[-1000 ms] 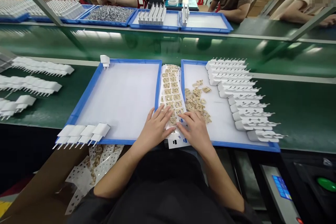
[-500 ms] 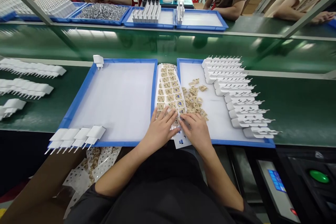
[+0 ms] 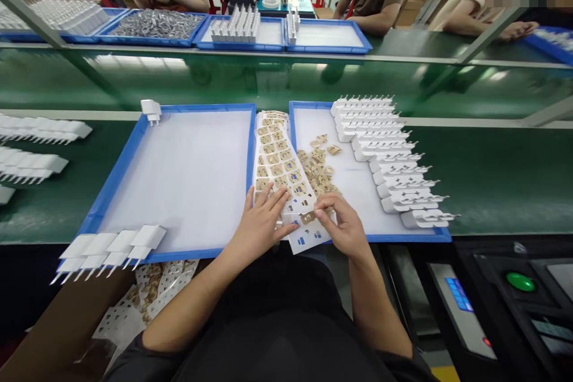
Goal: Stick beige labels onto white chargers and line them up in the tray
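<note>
Over at nine o'clock on the green desk (image 3: 496, 185), taking the stacked sticker sheets (image 3: 286, 166) as the dial's centre and twelve as straight ahead of the worker, I see rows of white plugs (image 3: 36, 166). Nearer in, also at nine, lies the left tray (image 3: 179, 185), its middle bare; four plugs (image 3: 114, 248) rest at its eight o'clock corner, one (image 3: 151, 111) at ten. At seven, the left hand (image 3: 258, 221) lies flat on the sheets, fingers spread, gripping nothing. Toward five, the right hand (image 3: 344, 224) pinches a tan piece (image 3: 308, 216) between thumb and fingertips; whether it is fully free, I cannot tell. The top sheet's near end looks mostly stripped, while its farther rows remain full. At three, loose pieces (image 3: 317, 170) are already heaped in the right tray (image 3: 349, 197), beside a long stepped bank of plugs (image 3: 385, 158).
</note>
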`<state>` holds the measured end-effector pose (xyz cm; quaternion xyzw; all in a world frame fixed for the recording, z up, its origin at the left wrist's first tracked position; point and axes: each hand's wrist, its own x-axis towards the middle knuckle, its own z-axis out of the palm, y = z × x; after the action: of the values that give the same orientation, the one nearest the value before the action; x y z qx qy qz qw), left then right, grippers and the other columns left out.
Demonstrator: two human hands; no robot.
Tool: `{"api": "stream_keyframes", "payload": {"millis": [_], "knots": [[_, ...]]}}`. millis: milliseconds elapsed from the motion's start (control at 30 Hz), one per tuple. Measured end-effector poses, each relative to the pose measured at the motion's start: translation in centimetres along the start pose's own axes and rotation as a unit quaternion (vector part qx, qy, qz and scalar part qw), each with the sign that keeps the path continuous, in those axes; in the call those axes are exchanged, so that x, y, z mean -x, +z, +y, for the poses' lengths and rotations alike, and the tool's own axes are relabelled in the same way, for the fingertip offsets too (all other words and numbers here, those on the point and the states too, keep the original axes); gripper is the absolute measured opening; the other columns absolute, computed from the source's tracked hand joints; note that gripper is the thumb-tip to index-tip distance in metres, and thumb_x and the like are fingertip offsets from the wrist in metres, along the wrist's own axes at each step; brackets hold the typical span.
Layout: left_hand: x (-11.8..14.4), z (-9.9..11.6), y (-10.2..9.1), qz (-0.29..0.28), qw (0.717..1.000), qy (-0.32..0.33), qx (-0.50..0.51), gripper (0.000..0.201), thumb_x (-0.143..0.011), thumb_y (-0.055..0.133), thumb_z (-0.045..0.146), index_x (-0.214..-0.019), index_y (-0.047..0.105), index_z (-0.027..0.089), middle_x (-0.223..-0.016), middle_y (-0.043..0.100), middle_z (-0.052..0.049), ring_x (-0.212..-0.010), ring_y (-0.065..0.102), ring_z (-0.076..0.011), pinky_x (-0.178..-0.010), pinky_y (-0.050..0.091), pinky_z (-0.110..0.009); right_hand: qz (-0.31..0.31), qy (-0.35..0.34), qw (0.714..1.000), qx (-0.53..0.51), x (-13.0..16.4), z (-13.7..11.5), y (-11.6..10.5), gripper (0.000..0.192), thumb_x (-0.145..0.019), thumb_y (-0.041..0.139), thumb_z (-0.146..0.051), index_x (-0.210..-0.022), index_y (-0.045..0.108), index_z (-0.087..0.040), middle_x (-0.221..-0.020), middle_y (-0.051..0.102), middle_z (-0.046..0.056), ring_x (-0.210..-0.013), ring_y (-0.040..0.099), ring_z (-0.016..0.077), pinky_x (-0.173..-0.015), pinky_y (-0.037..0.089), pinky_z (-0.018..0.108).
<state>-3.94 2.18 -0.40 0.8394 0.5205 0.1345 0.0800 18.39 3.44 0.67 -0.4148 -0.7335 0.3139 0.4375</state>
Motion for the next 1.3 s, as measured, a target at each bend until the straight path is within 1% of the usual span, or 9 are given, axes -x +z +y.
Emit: {"api": "stream_keyframes", "payload": {"millis": [200,367,467,567,733,867,967,1100,1300], "knots": [[-1.9,1.5,-2.5,0.038,0.998,0.033,0.022,0.046,-0.096,0.061,0.042,-0.136,0.058,0.02,-0.146,0.058,-0.014,-0.141,0.045,-0.0385,-0.117,0.032,-0.064,0.091,0.061,0.994,0.024,2.4,1.7,-2.9,0.007,-0.094,0.062,-0.026,-0.091,0.067,-0.022,-0.085,0.07,0.003,-0.079,0.064,0.0189,-0.076,0.053,0.034],[-9.3,8.8,-4.6,0.073,0.965,0.249,0.031,0.03,-0.098,0.057,0.028,-0.126,0.063,0.019,-0.134,0.065,-0.011,-0.132,0.052,-0.0321,-0.111,0.04,-0.048,0.067,0.077,0.995,0.01,3.2,2.1,-2.9,0.011,-0.086,0.068,-0.027,-0.095,0.069,-0.021,-0.091,0.075,0.004,-0.086,0.069,0.0228,-0.079,0.056,0.036],[-14.9,13.0,-3.1,0.026,0.91,0.413,-0.01,0.033,-0.097,0.052,0.012,-0.126,0.063,0.022,-0.141,0.061,-0.009,-0.136,0.048,-0.0271,-0.107,0.039,-0.041,0.009,0.066,0.998,-0.024,3.4,1.9,-3.5,0.008,-0.083,0.071,-0.028,-0.088,0.071,-0.022,-0.083,0.075,0.003,-0.082,0.07,0.0237,-0.078,0.056,0.036],[-18.6,15.2,-0.1,-0.016,0.883,0.467,-0.051,0.033,-0.092,0.057,0.009,-0.123,0.063,0.018,-0.145,0.057,-0.012,-0.135,0.048,-0.029,-0.102,0.038,-0.04,-0.038,0.051,0.995,-0.079,3.6,1.6,-4.2,0.013,-0.089,0.067,-0.032,-0.081,0.071,-0.022,-0.078,0.075,0.003,-0.074,0.069,0.0199,-0.073,0.056,0.033],[-19.8,15.6,3.5,0.029,0.881,0.468,-0.061,0.024,-0.093,0.053,0.008,-0.115,0.063,0.013,-0.125,0.066,-0.016,-0.114,0.056,-0.0288,-0.087,0.037,-0.038,-0.035,0.054,0.994,-0.084,3.7,1.5,-4.4,0.02,-0.09,0.068,-0.039,-0.082,0.071,-0.021,-0.079,0.075,0.004,-0.073,0.067,0.0187,-0.074,0.056,0.033],[-19.7,14.9,3.6,-0.011,0.863,0.505,-0.034,0.022,-0.098,0.044,0.007,-0.106,0.064,0.015,-0.102,0.071,-0.011,-0.099,0.06,-0.0247,-0.078,0.039,-0.036,-0.066,0.047,0.99,-0.119,3.7,1.7,-4.5,0.019,-0.09,0.068,-0.039,-0.083,0.071,-0.021,-0.078,0.073,0.003,-0.074,0.067,0.0186,-0.074,0.055,0.032],[-18.7,13.4,1.8,-0.062,0.885,0.459,0.039,0.015,-0.095,0.057,0.012,-0.109,0.063,0.012,-0.1,0.071,-0.011,-0.097,0.063,-0.0243,-0.08,0.045,-0.034,-0.047,0.049,0.985,-0.157,3.9,2.1,-4.6,0.018,-0.089,0.07,-0.039,-0.083,0.071,-0.021,-0.079,0.073,0.004,-0.075,0.067,0.0191,-0.074,0.055,0.033],[-14.0,9.7,-2.2,-0.025,0.924,0.265,0.275,0.055,-0.09,0.07,0.022,-0.141,0.05,0.018,-0.128,0.065,-0.012,-0.107,0.065,-0.0231,-0.088,0.053,-0.033,0.022,0.058,0.981,-0.181,4.2,2.4,-4.3,0.021,-0.087,0.072,-0.042,-0.082,0.068,-0.022,-0.077,0.071,0.004,-0.073,0.067,0.0201,-0.072,0.057,0.036],[-4.6,4.3,-3.7,-0.014,0.817,0.04,0.576,0.039,-0.088,0.074,0.038,-0.122,0.064,0.023,-0.116,0.069,-0.011,-0.107,0.069,-0.0252,-0.087,0.06,-0.036,0.07,0.051,0.959,-0.27,3.5,-0.4,-1.9,0.025,-0.089,0.069,-0.046,-0.082,0.06,-0.024,-0.076,0.063,0.003,-0.07,0.063,0.0196,-0.064,0.055,0.035]]}}
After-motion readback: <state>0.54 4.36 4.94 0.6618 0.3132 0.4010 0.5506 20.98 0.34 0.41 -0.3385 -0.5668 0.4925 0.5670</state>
